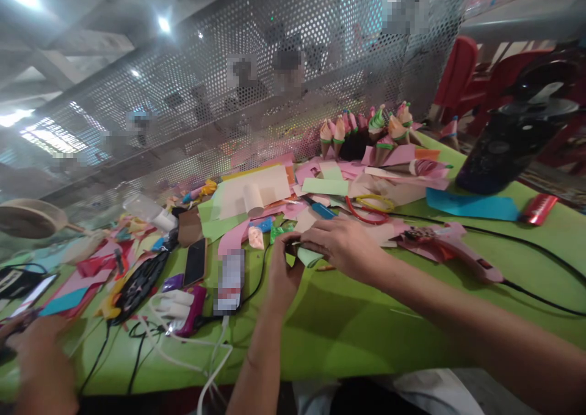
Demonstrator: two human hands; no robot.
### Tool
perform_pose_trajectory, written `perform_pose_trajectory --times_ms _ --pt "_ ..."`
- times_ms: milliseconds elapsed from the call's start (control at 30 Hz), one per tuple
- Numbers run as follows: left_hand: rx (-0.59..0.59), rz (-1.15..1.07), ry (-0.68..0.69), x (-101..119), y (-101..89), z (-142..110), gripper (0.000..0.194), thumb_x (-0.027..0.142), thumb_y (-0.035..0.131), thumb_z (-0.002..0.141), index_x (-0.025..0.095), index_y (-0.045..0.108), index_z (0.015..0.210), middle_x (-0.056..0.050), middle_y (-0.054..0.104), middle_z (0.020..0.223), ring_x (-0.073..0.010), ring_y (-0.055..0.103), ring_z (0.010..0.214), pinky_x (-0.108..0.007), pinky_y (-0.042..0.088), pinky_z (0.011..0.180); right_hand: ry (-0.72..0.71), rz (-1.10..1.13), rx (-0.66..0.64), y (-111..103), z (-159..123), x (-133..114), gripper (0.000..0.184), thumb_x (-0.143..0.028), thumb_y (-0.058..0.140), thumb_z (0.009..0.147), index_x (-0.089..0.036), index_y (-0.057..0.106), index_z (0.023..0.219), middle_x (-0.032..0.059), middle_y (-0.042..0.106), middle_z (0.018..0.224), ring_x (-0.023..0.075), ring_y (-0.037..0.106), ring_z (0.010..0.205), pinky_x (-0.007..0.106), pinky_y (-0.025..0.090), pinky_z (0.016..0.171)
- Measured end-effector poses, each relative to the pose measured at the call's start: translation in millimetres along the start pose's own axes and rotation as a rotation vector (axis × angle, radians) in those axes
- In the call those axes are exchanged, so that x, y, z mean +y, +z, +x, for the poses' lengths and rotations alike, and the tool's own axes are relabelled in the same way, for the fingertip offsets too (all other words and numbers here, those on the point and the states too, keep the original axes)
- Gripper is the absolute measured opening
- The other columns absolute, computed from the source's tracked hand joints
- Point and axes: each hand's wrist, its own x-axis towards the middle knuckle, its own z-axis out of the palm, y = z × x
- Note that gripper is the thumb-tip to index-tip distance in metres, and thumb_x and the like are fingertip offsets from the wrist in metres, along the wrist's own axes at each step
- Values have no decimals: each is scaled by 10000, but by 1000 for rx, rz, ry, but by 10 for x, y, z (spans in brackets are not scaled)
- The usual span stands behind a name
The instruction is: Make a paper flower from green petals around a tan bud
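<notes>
Both my hands meet over the green table point(348, 335), pinching one small pale green paper piece point(307, 256). My left hand point(282, 274) comes up from below with its fingers closed on the piece's left side. My right hand point(341, 245) reaches in from the right and closes on its top edge. Just behind them lie loose sheets of pink, green and cream paper point(256, 195). A pink glue gun point(451, 247) rests to the right of my right hand with its black cord trailing off.
Paper cones point(379, 128) stand at the back by a perforated metal screen point(274, 79). Red scissors point(366, 210), a phone point(196, 261), a power strip with plugs point(178, 308) and cables lie left. Another person's hand point(39, 366) is at bottom left. A black fan point(517, 134) stands right.
</notes>
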Motion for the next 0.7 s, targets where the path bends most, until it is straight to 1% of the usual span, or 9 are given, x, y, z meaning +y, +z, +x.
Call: perform_pose_trajectory --times_ms 67,133,200,267,367,433,567,700 --pt "11 16 -14 -6 0 1 411 48 564 793 215 557 1168 -59 613 1065 -185 590 948 -303 471 810 19 22 19 8 -1 10 122 -114 586 893 -171 693 890 49 697 809 148 568 675 262 279 594" --pt "14 -3 -37 -3 2 3 404 72 577 803 220 554 1178 -62 612 1083 -196 586 981 -318 469 843 48 33 45 22 -8 18 144 -105 581 890 -175 689 954 50 704 813 151 581 683 254 290 600" --pt "10 -44 -64 10 5 3 412 73 571 807 231 543 1187 -59 604 1104 -197 579 1005 -321 465 864 77 45 61 35 -16 22 144 -135 576 907 -172 673 1007 49 709 808 154 585 673 253 294 604" --pt "3 -73 -93 26 10 -1 411 69 563 810 239 542 1184 -51 597 1097 -187 572 985 -310 463 854 92 55 60 40 -21 23 116 -156 573 914 -166 667 983 48 707 796 155 582 663 257 291 604" --pt "-3 -81 -130 38 17 -12 420 58 561 804 238 540 1183 -49 590 1084 -182 565 971 -305 459 852 90 55 42 24 -16 18 117 -139 563 906 -166 676 895 51 696 783 155 568 662 263 286 606" --pt "-16 -76 -134 31 19 -21 450 42 559 792 233 525 1198 -59 584 1109 -186 564 996 -306 459 857 93 53 26 6 -11 13 141 -127 554 905 -164 687 878 54 689 777 154 555 658 266 279 603" --pt "-58 -50 -108 3 18 -34 475 28 555 776 227 518 1206 -69 586 1130 -184 570 984 -302 470 832 107 38 -29 -33 -5 0 152 -86 565 866 -164 694 845 51 675 756 149 520 631 272 257 589" --pt "-75 -5 -76 0 20 -38 469 31 559 775 217 518 1204 -70 595 1115 -183 577 969 -311 474 837 159 0 -108 -74 3 -25 134 -74 583 840 -160 676 796 47 658 735 142 493 613 273 231 576"
